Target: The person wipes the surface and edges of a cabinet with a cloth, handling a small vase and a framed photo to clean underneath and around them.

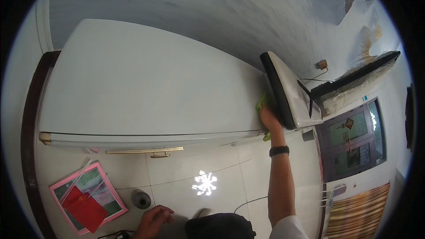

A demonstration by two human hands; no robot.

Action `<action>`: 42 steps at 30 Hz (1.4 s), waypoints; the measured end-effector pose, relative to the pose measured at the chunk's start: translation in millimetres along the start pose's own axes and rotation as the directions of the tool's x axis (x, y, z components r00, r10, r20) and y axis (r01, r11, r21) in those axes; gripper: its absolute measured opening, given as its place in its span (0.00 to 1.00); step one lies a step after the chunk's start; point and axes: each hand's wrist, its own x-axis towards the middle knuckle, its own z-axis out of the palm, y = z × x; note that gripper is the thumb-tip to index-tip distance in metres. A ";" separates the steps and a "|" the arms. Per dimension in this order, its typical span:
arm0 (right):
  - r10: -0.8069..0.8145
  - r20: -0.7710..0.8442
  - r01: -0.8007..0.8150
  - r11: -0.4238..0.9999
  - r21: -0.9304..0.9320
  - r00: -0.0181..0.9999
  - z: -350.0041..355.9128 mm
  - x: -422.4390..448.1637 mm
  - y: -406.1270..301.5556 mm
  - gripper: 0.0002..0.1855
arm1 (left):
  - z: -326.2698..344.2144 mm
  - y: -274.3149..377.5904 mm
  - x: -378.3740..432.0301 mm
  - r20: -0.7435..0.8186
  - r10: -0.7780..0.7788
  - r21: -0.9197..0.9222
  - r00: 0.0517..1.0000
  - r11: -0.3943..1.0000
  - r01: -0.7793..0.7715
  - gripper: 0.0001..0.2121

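My right hand (271, 119) presses a green cloth (261, 104) against the right end of a smooth white cabinet top (149, 79), close beside a white and black panel-like unit (285, 89). A dark band circles the wrist. Part of the cloth shows below the hand, at the cabinet's front edge; the fingertips are hidden. My left hand (156, 219) hangs low at the bottom of the view, away from the cabinet, its fingers loosely curled and with nothing seen in it.
Brass-coloured handles (144, 151) stick out from the cabinet front. On the tiled floor lie a pink-framed picture (116, 202) with a red cloth (83, 205) on it, a dark round vessel (141, 199) and a cable (249, 201). A black flat screen (358, 73) stands farther right.
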 end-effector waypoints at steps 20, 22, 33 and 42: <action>0.180 0.009 -0.180 0.983 0.025 0.984 3.9 126.0 -52.7 0.33 | -21.2 -10.1 -9.4 0.035 0.035 -0.283 0.999 0.959 -0.024 0.13; 0.167 0.003 -0.167 0.986 0.022 0.986 7.6 135.1 -60.9 0.33 | -25.9 -18.3 -10.9 0.032 0.051 -0.308 0.998 0.950 -0.039 0.13; -0.181 0.087 0.171 0.979 0.112 0.980 -28.3 40.6 -240.7 0.39 | -34.0 -17.3 -15.3 -0.044 0.093 -0.338 0.995 0.936 -0.103 0.14; -0.492 0.142 0.499 0.866 -0.014 0.859 -15.3 -51.6 -369.3 0.44 | -9.9 -13.2 -19.2 0.033 0.028 -0.242 0.999 0.970 -0.020 0.13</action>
